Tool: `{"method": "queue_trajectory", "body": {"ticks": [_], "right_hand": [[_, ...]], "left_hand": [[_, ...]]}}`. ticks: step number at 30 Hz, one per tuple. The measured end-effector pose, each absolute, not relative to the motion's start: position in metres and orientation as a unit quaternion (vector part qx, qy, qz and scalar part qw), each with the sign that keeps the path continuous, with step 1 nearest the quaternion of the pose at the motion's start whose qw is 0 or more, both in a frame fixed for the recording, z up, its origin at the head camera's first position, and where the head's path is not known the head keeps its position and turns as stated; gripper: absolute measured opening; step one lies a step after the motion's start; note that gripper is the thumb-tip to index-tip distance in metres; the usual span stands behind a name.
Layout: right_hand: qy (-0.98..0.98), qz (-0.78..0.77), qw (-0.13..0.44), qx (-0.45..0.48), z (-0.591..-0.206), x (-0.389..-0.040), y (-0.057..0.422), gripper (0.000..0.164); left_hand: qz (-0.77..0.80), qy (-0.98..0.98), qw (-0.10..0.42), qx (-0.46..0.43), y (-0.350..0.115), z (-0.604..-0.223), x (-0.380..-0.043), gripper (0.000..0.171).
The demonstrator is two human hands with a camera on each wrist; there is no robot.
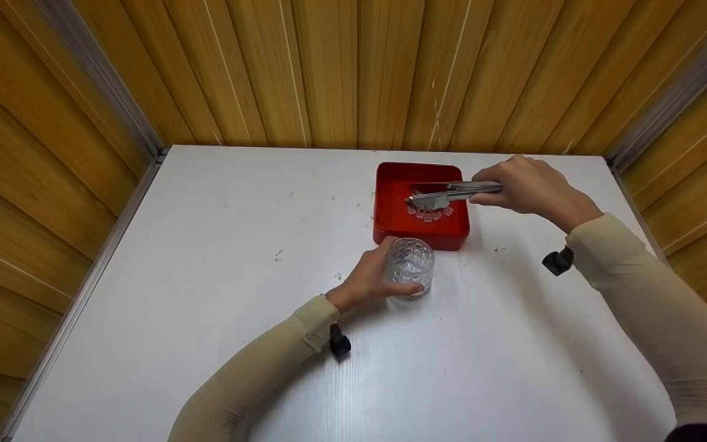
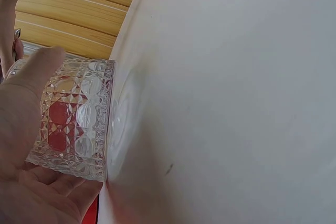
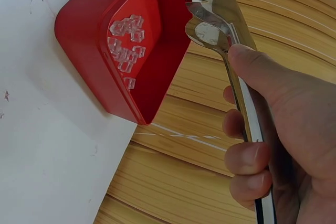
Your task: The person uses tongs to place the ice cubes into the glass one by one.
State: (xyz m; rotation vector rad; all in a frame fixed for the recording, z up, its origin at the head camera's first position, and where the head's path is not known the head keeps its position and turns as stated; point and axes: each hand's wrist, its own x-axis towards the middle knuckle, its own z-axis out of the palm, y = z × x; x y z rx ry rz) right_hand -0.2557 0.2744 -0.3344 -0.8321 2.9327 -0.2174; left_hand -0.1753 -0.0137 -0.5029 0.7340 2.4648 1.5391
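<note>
My left hand [image 1: 367, 279] holds a clear patterned drinking glass [image 2: 79, 119], thumb on the near side and fingers curled round behind. The glass stands upright on the white table, close in front of a square red tray [image 1: 421, 241]. Metal serving tongs [image 3: 244, 66] are gripped in my right hand [image 1: 528, 187], which is at the tray's right side. One tong tip is fork-shaped, the other spoon-like. In the head view the tips overlap the tray's inside, near several small clear cubes [image 3: 123, 45]. I cannot tell whether a cube lies between the tips.
The white table [image 1: 218, 264] reaches back to a wood-plank wall [image 1: 329, 73], with more planks on both sides. Metal strips [image 1: 102, 245] run along the side edges. A small black device [image 1: 339, 342] sits at my left cuff, another [image 1: 558, 262] at my right.
</note>
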Motion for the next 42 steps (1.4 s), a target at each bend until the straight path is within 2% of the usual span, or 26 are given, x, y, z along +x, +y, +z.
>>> {"method": "queue_trajectory", "body": {"ticks": [11,24,42], "right_hand": [[0.96,-0.047,0.045,-0.273,-0.342,-0.27,0.267,0.033],[0.962,-0.031,0.075,-0.26,-0.349,-0.282,0.253,0.033],[0.963,-0.02,0.083,-0.256,-0.358,-0.29,0.239,0.024]], "left_hand": [[0.484,0.836,0.064,0.25,-0.013,-0.503,-0.176,0.084],[0.484,0.837,0.07,0.246,-0.014,-0.502,-0.175,0.084],[0.483,0.838,0.058,0.248,-0.013,-0.502,-0.175,0.082]]}}
